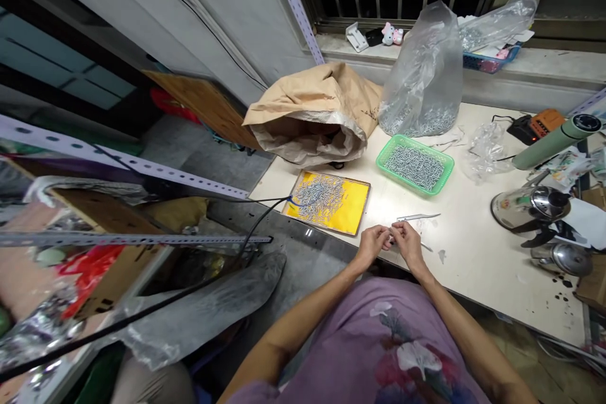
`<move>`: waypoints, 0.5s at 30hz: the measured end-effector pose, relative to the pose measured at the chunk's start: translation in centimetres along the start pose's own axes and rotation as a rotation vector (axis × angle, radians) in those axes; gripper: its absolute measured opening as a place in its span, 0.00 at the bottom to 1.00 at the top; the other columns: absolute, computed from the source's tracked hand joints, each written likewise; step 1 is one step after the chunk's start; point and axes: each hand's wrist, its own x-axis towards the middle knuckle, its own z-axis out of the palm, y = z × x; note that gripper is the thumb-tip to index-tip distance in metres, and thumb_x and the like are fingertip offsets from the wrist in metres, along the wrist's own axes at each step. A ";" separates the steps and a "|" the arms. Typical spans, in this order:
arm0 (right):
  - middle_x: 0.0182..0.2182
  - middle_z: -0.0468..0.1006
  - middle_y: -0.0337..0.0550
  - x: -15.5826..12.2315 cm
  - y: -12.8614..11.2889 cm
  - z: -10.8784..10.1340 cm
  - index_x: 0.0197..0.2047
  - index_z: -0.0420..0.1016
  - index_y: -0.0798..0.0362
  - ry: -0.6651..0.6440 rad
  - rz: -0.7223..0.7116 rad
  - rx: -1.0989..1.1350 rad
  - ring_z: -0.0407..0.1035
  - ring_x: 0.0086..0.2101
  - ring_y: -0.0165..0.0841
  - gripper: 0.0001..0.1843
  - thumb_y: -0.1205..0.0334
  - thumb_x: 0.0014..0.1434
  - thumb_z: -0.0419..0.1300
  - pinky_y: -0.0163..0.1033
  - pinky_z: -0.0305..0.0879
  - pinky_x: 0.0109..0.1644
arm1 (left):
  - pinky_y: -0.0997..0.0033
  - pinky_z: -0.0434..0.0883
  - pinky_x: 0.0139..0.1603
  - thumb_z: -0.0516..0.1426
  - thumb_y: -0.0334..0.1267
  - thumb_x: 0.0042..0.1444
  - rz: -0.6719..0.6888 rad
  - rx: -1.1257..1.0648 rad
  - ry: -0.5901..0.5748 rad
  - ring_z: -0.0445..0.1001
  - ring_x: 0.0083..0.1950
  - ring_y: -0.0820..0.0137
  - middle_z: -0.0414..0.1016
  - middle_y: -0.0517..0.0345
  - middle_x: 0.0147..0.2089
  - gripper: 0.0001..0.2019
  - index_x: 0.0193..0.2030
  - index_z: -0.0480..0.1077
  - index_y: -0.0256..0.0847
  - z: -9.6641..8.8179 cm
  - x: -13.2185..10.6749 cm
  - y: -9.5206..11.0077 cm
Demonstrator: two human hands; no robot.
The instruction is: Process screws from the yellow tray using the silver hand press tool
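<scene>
holds the left hand (373, 245) and the right hand (408, 243) close together over the near edge of a smooth, cream-topped table (478, 271), with fingers curled and fingertips drawn to one spot. cannot tell of anything small pinched between them, with that spot mostly hidden by the fingers. has a slim, pointed metal tool (419, 217) lying flat just beyond the right hand, and a short, narrow stick (427, 247) beside the same hand.

to the left of the hands, has a shallow, rectangular tray (353, 211) with a flat yellow floor and a thin, dark rim, set slantwise along the table's edge. has on it a loose heap of short, silvery metal pieces (320, 196), slender and rod-like, densest toward the middle and left. farther out, past the tool, has a green plastic basket (447, 180) with rounded corners and a raised rim, spread with similar metal bits (414, 164).

behind the tray, has a stiff, creased tan sack (303, 98), wide-mouthed, with a pale lining. next to it, has a tall, wrinkled, see-through plastic bag (428, 63), with metal bits gathered at the bottom. to the right, has a cylindrical, matte green flask (544, 146) and a rounded, shiny steel kettle (515, 208). wears a soft lilac top (369, 334) printed with flowers.
</scene>
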 end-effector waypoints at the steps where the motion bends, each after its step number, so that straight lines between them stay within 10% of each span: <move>1: 0.24 0.76 0.40 0.0 -0.3 0.2 0.32 0.72 0.52 -0.019 -0.025 -0.029 0.69 0.25 0.31 0.15 0.48 0.51 0.57 0.37 0.66 0.32 | 0.78 0.72 0.25 0.60 0.44 0.53 0.008 0.003 0.009 0.74 0.22 0.74 0.73 0.61 0.23 0.12 0.32 0.72 0.35 -0.4 -0.1 -0.1; 12: 0.40 0.78 0.45 5.3 -6.4 8.3 0.41 0.76 0.52 -0.293 -0.419 -0.310 0.72 0.38 0.32 0.12 0.59 0.59 0.54 0.37 0.67 0.44 | 0.78 0.74 0.29 0.63 0.41 0.50 -0.155 -0.323 0.310 0.72 0.22 0.78 0.72 0.62 0.23 0.13 0.33 0.67 0.34 -10.8 0.9 0.5; 15: 0.47 0.75 0.49 6.6 -7.0 7.6 0.50 0.73 0.53 -0.331 -0.490 -0.490 0.71 0.44 0.33 0.16 0.62 0.59 0.56 0.38 0.66 0.48 | 0.78 0.73 0.27 0.61 0.41 0.53 -0.186 -0.311 0.328 0.73 0.22 0.77 0.73 0.61 0.23 0.12 0.34 0.63 0.36 -12.3 0.4 -0.2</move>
